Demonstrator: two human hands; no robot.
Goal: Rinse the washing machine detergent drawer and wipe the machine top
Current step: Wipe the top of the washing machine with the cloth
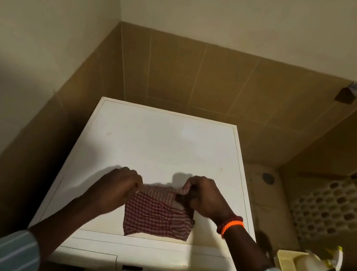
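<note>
A white washing machine top (161, 146) fills the middle of the head view, with faint stains on it. A red-and-white checked cloth (156, 217) lies on its near half, partly folded. My left hand (113, 188) pinches the cloth's far left corner. My right hand (202, 197), with orange and dark bead bracelets at the wrist, grips the far right corner. Both far corners are lifted slightly off the surface. The front panel edge (132, 268) shows below; I cannot make out the detergent drawer.
Brown tiled walls close in behind and to the left of the machine. A perforated laundry basket (336, 206) stands at the right. Near my right sleeve sits a yellowish tray (286, 262) holding a round white lid. A floor drain (268, 178) lies beside the machine.
</note>
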